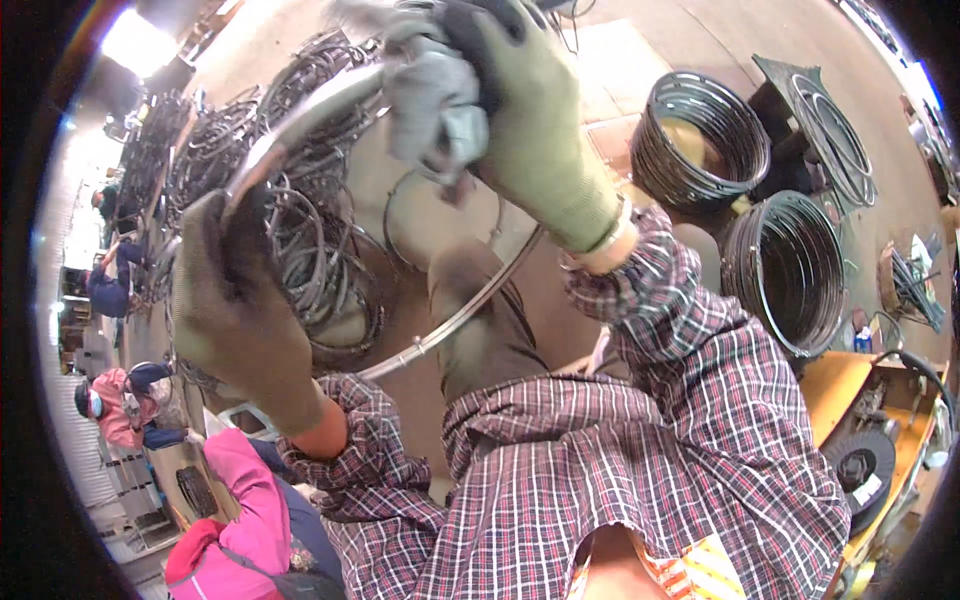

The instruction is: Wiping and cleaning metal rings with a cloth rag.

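Observation:
A thin, shiny metal hoop, like a wheel rim (455,322), is held up in front of me and curves down past my knees. My left hand (232,300), in a dark-palmed grey-green work glove, is closed around its left side. My right hand (530,125), gloved alike, is raised at the top of the view and closed on a bunched grey rag (432,105). The rag lies against the upper part of the hoop; motion blurs it and the right fingertips. Small nubs show along the hoop's lower stretch.
Tangled dark hoops (305,225) lie in a heap at left. Two tall stacks of hoops (700,135) stand at right, near a yellow wooden bench (840,395) with a black wheel. A person in a pink jacket (250,495) is close at lower left; other people are farther off.

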`<state>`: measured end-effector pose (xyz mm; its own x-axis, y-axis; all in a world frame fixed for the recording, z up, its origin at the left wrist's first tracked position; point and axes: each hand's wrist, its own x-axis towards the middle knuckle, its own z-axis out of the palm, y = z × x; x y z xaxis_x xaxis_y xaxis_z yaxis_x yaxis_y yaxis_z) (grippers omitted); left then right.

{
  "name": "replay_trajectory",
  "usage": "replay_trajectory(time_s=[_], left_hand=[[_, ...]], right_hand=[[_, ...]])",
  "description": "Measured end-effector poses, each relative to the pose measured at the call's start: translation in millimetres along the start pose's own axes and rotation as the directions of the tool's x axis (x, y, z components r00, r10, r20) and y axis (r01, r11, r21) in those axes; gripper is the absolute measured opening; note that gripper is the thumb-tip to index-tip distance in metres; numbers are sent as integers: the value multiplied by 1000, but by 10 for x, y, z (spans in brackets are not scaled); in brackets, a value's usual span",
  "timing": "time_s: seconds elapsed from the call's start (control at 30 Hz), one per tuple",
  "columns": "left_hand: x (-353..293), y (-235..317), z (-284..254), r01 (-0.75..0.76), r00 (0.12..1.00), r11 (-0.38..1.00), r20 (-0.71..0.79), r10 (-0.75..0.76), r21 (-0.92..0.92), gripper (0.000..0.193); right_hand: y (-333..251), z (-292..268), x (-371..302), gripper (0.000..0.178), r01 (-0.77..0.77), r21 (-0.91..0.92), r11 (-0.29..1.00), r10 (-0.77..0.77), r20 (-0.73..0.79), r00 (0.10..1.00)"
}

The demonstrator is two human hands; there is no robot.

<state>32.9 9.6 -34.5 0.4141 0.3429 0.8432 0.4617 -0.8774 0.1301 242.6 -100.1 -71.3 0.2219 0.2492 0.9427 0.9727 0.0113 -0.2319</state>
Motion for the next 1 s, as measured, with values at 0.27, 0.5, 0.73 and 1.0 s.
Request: replay_trajectory(time_s=[0.27, 0.5, 0.73, 1.0], left_hand=[[66, -76, -18, -5, 999, 990, -52, 13, 144, 30], [-260, -490, -570, 148, 989, 986, -34, -146, 81, 35], [-59, 66, -684, -89, 980, 995, -173, 95, 45, 51], [128, 174, -25, -186, 977, 970, 136, 165, 155, 33]], right_hand=[[509, 431, -2049, 12, -322, 280, 905, 355, -77, 932], [250, 137, -1282, 22, -596, 710, 375, 702, 203, 683], [295, -355, 17, 40, -319, 183, 930, 311, 72, 948], [-116, 55, 11, 34, -48, 41, 998, 45, 69, 997]])
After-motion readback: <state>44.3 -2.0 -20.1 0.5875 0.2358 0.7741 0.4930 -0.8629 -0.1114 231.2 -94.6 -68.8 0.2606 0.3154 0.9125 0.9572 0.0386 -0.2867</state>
